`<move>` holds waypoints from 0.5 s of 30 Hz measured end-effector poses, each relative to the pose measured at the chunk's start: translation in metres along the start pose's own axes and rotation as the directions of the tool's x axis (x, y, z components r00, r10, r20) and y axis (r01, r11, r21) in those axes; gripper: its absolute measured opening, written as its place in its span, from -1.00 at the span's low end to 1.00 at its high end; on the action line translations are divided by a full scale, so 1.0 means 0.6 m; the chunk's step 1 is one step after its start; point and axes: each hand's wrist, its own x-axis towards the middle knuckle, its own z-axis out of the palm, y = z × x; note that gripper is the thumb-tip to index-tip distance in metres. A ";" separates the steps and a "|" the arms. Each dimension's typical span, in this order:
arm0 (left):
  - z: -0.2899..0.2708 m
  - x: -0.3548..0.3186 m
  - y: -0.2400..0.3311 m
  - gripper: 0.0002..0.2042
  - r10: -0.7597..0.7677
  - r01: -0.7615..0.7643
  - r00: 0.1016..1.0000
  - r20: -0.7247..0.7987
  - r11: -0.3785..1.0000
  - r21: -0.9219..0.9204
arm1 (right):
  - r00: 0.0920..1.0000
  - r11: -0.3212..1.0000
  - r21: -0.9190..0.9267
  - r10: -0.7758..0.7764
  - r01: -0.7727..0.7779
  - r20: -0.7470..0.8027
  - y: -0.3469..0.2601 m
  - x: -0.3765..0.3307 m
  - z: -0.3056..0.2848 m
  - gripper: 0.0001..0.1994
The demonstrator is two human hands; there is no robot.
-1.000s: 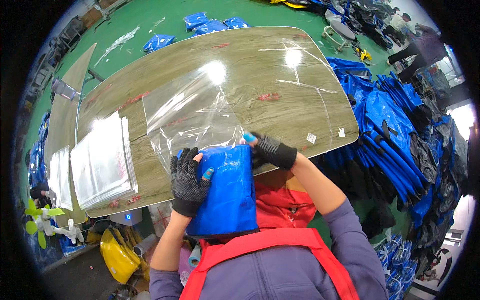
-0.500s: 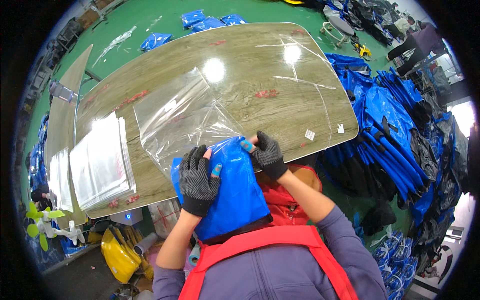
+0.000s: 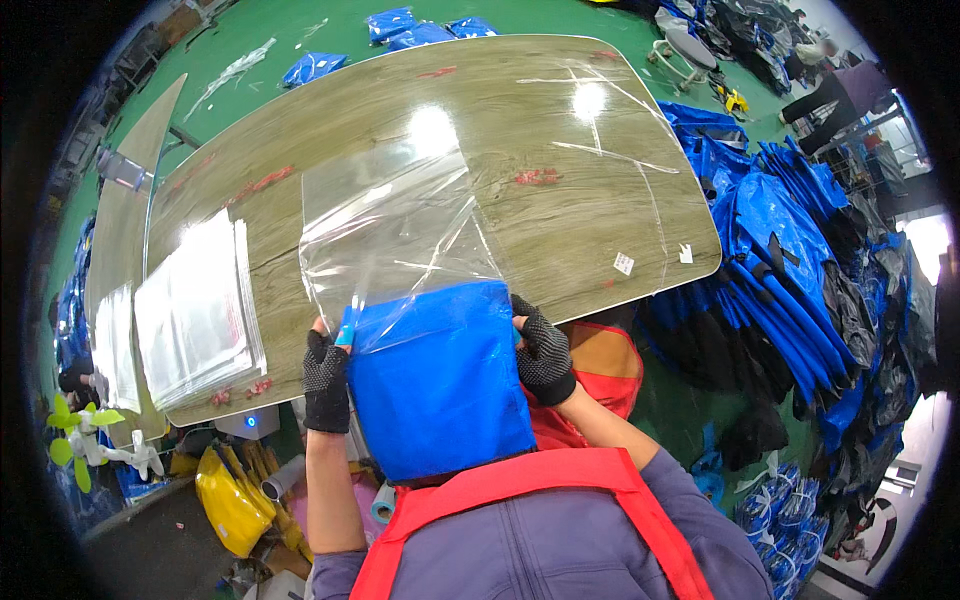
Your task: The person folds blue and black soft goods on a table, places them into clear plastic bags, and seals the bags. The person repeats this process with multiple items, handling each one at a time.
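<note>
A folded blue item hangs over the near edge of the wooden table, its top end tucked into the mouth of a clear plastic bag that lies flat on the table. My left hand, in a black glove, grips the left side of the blue item and the bag's edge. My right hand, also gloved, grips the right side. Both hands are at the table's front edge.
A stack of clear bags lies on the table's left part. Heaps of blue items fill the floor to the right. More packed blue items lie beyond the far edge. Another person stands at the far right.
The blue item has been squared up and pushed a little into the bag's mouth; both hands shifted from its top to its sides, and the bag now lies flatter.
</note>
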 end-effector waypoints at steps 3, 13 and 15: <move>0.003 -0.022 0.023 -0.49 -0.028 0.082 0.976 0.218 0.967 -0.242 | 0.984 0.982 0.066 0.178 -0.180 0.024 -0.011 -0.012 -0.008 -0.83; 0.041 -0.063 0.061 -0.57 -0.022 0.049 0.985 0.171 0.986 -0.160 | 0.632 0.570 0.290 0.606 -0.768 0.483 -0.089 0.069 -0.050 -0.58; 0.044 -0.061 0.054 -0.62 -0.030 0.067 0.969 0.247 0.988 -0.142 | 0.688 0.519 0.453 0.514 -0.725 0.512 -0.098 0.071 -0.047 -0.63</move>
